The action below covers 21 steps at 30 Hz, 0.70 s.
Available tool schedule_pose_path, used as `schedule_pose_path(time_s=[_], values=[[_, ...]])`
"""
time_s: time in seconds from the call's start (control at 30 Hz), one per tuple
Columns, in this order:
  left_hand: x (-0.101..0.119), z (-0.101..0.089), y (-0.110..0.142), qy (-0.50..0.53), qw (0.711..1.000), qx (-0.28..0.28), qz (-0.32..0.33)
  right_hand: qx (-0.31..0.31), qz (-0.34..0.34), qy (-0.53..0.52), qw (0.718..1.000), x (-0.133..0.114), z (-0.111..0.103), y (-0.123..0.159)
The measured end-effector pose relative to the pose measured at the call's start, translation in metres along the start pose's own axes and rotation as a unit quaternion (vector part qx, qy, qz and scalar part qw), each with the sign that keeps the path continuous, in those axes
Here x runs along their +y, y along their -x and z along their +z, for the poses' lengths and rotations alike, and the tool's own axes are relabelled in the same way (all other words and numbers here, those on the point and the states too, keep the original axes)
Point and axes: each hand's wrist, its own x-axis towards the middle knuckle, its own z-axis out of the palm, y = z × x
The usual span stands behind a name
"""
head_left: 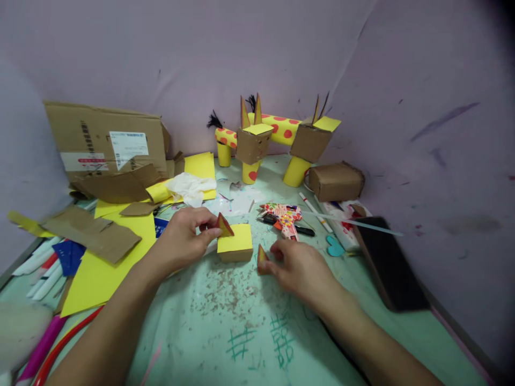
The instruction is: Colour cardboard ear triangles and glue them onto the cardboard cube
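Between thumb and fingers, my left hand (pixel 188 236) pinches a small pointed cardboard ear (pixel 225 225), orange with a dark edge. It is over the left part of a small cardboard box (pixel 235 256) with a yellow paper top (pixel 237 237); whether it touches the paper I cannot tell. To the right of the box, my right hand (pixel 300 268) pinches a second cardboard ear (pixel 262 259), similar in colour, just above or on the table. Behind them stand two cardboard-and-paper animals (pixel 254 143) (pixel 311 140) with box heads, pointed ears and red-spotted yellow bodies.
A floral glue gun (pixel 286 219) with a long glue stick lies beyond my right hand, near pens (pixel 304 231). A dark phone (pixel 392 268) is at right. Yellow paper (pixel 108 268), cardboard scraps (pixel 94 231) and a large carton (pixel 108 139) crowd the left. A brown box (pixel 337 181) sits at back right.
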Motion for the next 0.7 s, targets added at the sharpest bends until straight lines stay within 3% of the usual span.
schedule_pose_path(time_s=[0.23, 0.47, 0.57, 0.7], values=[[0.000, -0.001, 0.001, -0.001, 1.000, 0.001, 0.004, -0.008, -0.004, 0.001, 1.000, -0.013, 0.019, 0.001], [0.000, -0.001, 0.000, -0.003, 1.000, 0.000, 0.009, -0.026, 0.020, -0.147, 0.989, -0.003, 0.012, -0.004], [0.001, -0.001, 0.000, -0.009, 1.000, 0.000, 0.004, -0.066, 0.036, -0.291, 0.954, 0.007, 0.004, -0.011], [0.001, -0.001, 0.000, -0.015, 1.000, 0.002, -0.007, -0.102, 0.066, -0.482, 0.867, 0.014, -0.003, -0.019]])
